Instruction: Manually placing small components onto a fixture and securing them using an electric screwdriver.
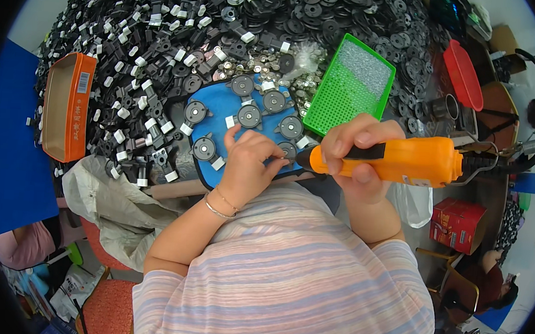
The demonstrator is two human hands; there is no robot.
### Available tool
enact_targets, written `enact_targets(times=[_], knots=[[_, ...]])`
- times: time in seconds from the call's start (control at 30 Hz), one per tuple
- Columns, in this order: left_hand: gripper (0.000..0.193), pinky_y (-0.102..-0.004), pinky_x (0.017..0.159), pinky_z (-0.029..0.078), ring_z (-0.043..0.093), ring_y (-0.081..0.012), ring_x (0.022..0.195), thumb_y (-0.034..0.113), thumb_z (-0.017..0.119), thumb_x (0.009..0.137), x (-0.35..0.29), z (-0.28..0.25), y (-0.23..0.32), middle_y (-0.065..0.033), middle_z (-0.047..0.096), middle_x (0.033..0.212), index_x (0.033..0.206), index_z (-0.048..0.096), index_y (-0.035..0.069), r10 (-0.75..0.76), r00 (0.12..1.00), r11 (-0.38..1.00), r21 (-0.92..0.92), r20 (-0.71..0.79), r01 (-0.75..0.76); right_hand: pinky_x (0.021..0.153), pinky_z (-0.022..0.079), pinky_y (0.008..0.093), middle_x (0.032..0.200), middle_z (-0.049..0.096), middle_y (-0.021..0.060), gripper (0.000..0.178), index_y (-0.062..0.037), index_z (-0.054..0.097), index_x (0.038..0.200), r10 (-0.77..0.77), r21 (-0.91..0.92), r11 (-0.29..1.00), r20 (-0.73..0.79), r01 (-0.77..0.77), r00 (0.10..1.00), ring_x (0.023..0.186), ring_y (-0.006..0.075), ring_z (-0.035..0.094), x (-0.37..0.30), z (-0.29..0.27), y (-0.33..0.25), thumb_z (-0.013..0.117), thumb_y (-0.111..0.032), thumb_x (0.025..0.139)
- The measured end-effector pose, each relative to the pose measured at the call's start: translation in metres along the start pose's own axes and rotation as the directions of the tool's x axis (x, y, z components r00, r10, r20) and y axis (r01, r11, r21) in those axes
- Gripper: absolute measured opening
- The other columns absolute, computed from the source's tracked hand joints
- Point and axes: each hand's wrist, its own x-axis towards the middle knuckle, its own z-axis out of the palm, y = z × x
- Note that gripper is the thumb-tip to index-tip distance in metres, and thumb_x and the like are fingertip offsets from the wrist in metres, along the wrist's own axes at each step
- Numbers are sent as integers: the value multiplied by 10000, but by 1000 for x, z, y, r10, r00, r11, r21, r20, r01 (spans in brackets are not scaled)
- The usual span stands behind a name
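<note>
An orange electric screwdriver (406,160) is gripped in my right hand (360,150), its black tip pointing left. That tip meets a round black part (287,151) at the right edge of a blue mat (211,122). The fingertips of my left hand (250,160) pinch at this same part beside the tip; whether they also hold a small screw is hidden. Several more round black parts, each with a white tab, lie on the mat, among them one (249,116) in the middle and one (204,149) at the left.
Behind the mat rises a big heap of black parts with white tabs (145,38), with black discs (331,2) at the back. A green tray (314,117) of small screws stands right of the mat. An orange box (83,108) is at the left, a red tray (463,75) far right.
</note>
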Motion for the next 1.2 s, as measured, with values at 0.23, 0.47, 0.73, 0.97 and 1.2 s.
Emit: enact_targets(times=[0.23, 0.47, 0.73, 0.97, 1.2], knots=[[155, -463, 986, 245, 558, -196, 804, 125, 777, 637, 0, 2, 1, -3, 593, 718, 682, 630, 119, 38, 999, 999, 29, -22, -37, 517, 494, 241, 851, 586, 138, 353, -27, 486, 1044, -2, -19, 1000, 12, 3, 1000, 637, 159, 570, -1, 0, -1, 710, -178, 817], [163, -491, 989, 232, 552, -194, 806, 140, 776, 626, 0, 4, 6, 11, 569, 712, 678, 621, 129, 97, 994, 988, 125, -55, -89, 527, 469, 257, 874, 568, 132, 331, -37, 478, 1042, 37, -23, 999, 25, -37, 999, 621, 158, 555, -2, 0, -3, 686, -191, 836], [357, -521, 1010, 203, 524, -210, 943, 215, 811, 570, 1, 3, 11, -7, 577, 880, 858, 623, 121, 75, 997, 971, 227, -11, -71, 558, 486, 259, 877, 576, 137, 341, -28, 500, 1021, 67, -200, 979, 95, -47, 993, 630, 161, 565, -5, -5, 6, 719, -192, 819], [400, -532, 1017, 189, 524, -217, 971, 240, 811, 575, 1, 7, 6, -15, 592, 868, 898, 617, 109, 68, 997, 961, 266, 46, -77, 563, 490, 242, 828, 588, 108, 329, -43, 514, 1007, 73, -349, 937, 142, -19, 987, 672, 155, 571, -4, -4, 7, 725, -200, 810], [369, -500, 1015, 223, 559, -216, 891, 225, 802, 600, 2, 10, 2, -32, 596, 791, 880, 597, 101, 40, 997, 972, 230, 61, -53, 594, 494, 258, 822, 583, 96, 316, -49, 512, 1009, 88, -318, 947, 149, -37, 985, 708, 162, 577, -5, -5, 8, 719, -175, 807]])
